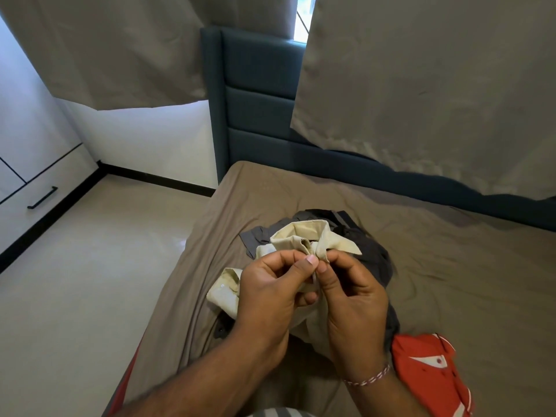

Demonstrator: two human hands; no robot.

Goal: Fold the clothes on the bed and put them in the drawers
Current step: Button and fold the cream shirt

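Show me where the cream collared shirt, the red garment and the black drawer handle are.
cream collared shirt (304, 233), head view, on the collar
red garment (427, 368), head view, on its middle
black drawer handle (42, 198), head view, mid-bar

Both hands, left (270, 291) and right (353, 299), pinch together, fingertips meeting.

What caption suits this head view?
Both hands pinch a cream shirt's collar above the bed.
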